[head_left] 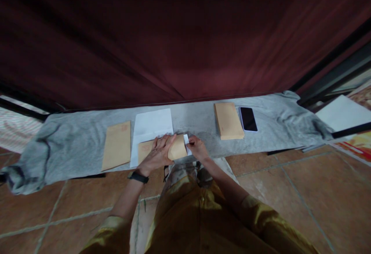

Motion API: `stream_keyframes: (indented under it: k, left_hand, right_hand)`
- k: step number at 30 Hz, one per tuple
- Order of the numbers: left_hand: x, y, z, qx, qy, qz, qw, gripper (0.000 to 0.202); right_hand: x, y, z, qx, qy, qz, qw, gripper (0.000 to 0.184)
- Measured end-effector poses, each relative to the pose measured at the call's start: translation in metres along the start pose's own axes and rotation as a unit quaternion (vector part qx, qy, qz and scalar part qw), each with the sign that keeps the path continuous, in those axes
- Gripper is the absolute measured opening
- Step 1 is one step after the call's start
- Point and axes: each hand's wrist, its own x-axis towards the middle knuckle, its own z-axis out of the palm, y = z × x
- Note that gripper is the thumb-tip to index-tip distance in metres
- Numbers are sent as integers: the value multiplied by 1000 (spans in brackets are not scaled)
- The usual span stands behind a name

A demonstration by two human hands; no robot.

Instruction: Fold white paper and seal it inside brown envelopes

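A brown paper envelope (177, 148) lies in front of me, its right end bulging open. My left hand (158, 154), with a dark band on the wrist, rests over the envelope and grips it, fingers bent across the top. White folded paper (186, 139) sticks out of the open end. My right hand (198, 148) pinches the outer edge of that paper. Under the envelope and behind it are white sheets (153, 122). Left of these lies another brown envelope (117, 144), flat, with a faint reddish mark.
A grey cloth (194, 117) covers the narrow bench. Further right are a stack of brown envelopes (228, 121) and a dark-screened phone (248, 119). Dark red fabric (185, 45) hangs behind the bench. Metal bars (339, 72) and a white sheet (344, 113) are at far right.
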Motion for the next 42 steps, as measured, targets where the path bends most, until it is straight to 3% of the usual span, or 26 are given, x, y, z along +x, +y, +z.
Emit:
stream_keyframes:
  k: [19,42]
  left_hand:
    - [1,2,0,7,-6,-5,1000,125]
    - [1,2,0,7,-7,-7,1000,123]
  right_hand:
    - [2,-15,-2,-103,-53,3,993,26]
    - [-8,-28,1,-168,-25,-3,985,20]
